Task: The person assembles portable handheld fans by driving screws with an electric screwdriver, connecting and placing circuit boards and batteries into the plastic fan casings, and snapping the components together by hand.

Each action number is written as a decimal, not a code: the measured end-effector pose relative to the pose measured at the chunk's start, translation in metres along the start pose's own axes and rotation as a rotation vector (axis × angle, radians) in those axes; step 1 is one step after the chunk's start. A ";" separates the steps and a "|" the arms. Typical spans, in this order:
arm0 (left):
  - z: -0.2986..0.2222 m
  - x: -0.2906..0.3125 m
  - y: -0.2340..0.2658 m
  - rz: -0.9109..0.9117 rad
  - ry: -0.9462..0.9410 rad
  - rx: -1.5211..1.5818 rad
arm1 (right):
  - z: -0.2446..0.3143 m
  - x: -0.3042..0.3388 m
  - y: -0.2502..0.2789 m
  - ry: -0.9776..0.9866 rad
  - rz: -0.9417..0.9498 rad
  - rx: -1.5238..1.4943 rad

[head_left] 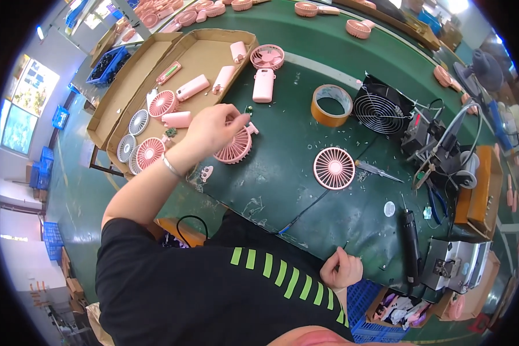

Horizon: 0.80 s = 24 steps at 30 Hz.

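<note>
My left hand (213, 130) reaches over a pink fan head (234, 149) on the green bench. Its fingers are closed, the fingertips together just above the fan's upper edge; what they pinch, if anything, is hidden. A small green circuit board (248, 109) shows beside those fingertips. My right hand (341, 269) is closed at the bench's near edge, with a thin dark tip sticking up from the fingers. Between the hands lies a round pink fan grille (334, 168). Beyond the left hand, a pink handle case (263, 86) lies below an open fan head with blades (267, 57).
A cardboard tray (205, 43) at left holds pink cases and grilles. Tape roll (332, 105), black fan (380, 111), screwdriver (379, 171), pliers (437, 203), black electric screwdriver (410, 245) and metal device (455, 265) stand right. A conveyor (328, 34) with fans runs behind.
</note>
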State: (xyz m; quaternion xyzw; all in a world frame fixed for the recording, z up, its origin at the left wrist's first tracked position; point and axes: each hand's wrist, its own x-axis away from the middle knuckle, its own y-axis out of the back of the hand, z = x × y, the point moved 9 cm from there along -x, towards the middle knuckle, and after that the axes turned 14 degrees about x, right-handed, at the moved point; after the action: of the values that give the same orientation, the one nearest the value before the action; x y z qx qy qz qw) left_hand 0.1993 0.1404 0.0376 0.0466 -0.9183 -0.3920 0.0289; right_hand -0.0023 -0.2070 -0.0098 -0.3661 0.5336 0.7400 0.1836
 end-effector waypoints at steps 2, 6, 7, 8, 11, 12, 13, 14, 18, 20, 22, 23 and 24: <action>0.011 -0.013 0.000 0.019 0.017 -0.082 | 0.002 0.000 0.002 0.023 0.002 -0.005; -0.002 -0.031 -0.011 0.121 -0.167 0.089 | 0.000 0.005 0.007 0.011 -0.036 0.011; 0.011 -0.044 0.000 0.092 -0.102 0.131 | 0.001 0.003 0.006 0.015 -0.040 0.002; 0.030 -0.058 0.022 0.002 -0.080 0.185 | 0.002 0.003 0.004 0.020 -0.026 0.007; 0.077 -0.081 0.117 -0.435 -0.093 -0.130 | 0.004 0.002 0.003 0.035 -0.004 0.006; 0.109 -0.092 0.137 -0.464 0.023 -0.204 | 0.003 0.001 0.001 0.036 -0.011 0.010; 0.128 -0.101 0.160 -0.504 0.106 -0.280 | 0.000 0.006 0.007 0.025 -0.051 0.022; 0.174 -0.110 0.181 -0.494 0.216 -0.350 | -0.001 0.004 0.007 0.028 -0.058 0.019; 0.237 -0.118 0.193 -0.397 0.352 -0.375 | 0.000 0.003 0.000 0.019 -0.034 0.042; 0.238 -0.117 0.196 -0.451 0.250 -0.379 | 0.002 0.003 -0.001 0.027 -0.023 0.052; 0.233 -0.120 0.196 -0.440 0.219 -0.408 | 0.002 0.003 0.000 0.020 -0.028 0.081; 0.228 -0.120 0.194 -0.445 0.194 -0.395 | 0.003 0.003 0.000 0.026 -0.025 0.083; 0.225 -0.119 0.192 -0.446 0.198 -0.389 | 0.003 0.004 0.000 0.018 -0.027 0.089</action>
State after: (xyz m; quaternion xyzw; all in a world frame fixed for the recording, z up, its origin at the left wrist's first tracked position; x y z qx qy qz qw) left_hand 0.2854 0.4473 0.0190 0.2786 -0.7858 -0.5507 0.0401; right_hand -0.0058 -0.2047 -0.0119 -0.3713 0.5627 0.7096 0.2048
